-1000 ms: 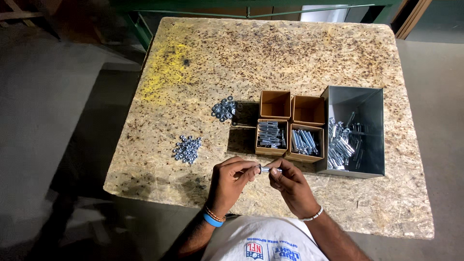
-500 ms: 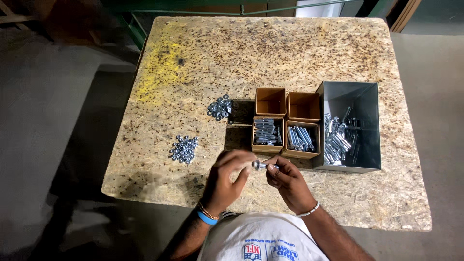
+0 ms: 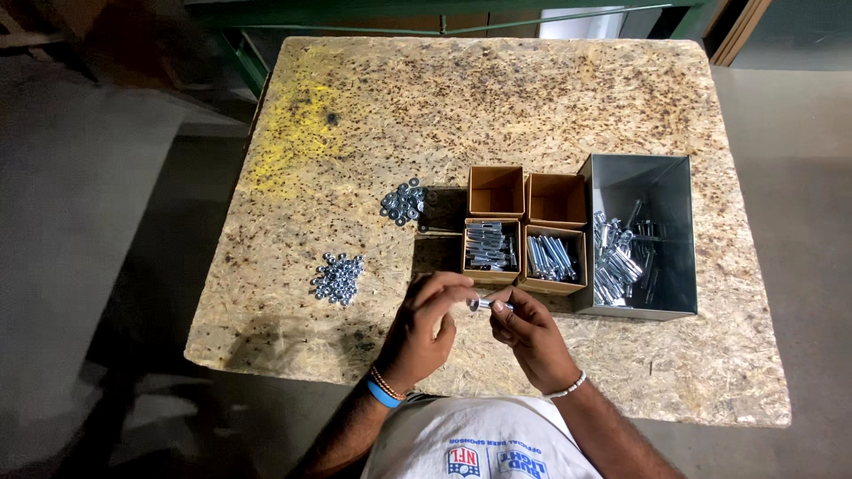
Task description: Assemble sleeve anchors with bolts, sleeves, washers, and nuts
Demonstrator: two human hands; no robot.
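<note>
Both my hands meet over the near edge of a chipboard table [image 3: 550,106]. My left hand [image 3: 424,330] and my right hand [image 3: 525,335] pinch the two ends of one small silver bolt [image 3: 484,304] held level between the fingertips. Just beyond the hands stand four small cardboard boxes: the near left box [image 3: 489,248] and the near right box [image 3: 556,258] hold silver bolts, the two far boxes [image 3: 527,191] look empty. A grey metal bin [image 3: 644,232] to the right holds several loose bolts.
Two small heaps of silver nuts or washers lie on the table, one heap [image 3: 404,203] left of the boxes, the other heap [image 3: 338,278] nearer the left edge. A yellow stain [image 3: 297,133] marks the far left of the board. Dark floor surrounds the table.
The hands have stayed together on the bolt with only small finger shifts. The view has drifted slightly.
</note>
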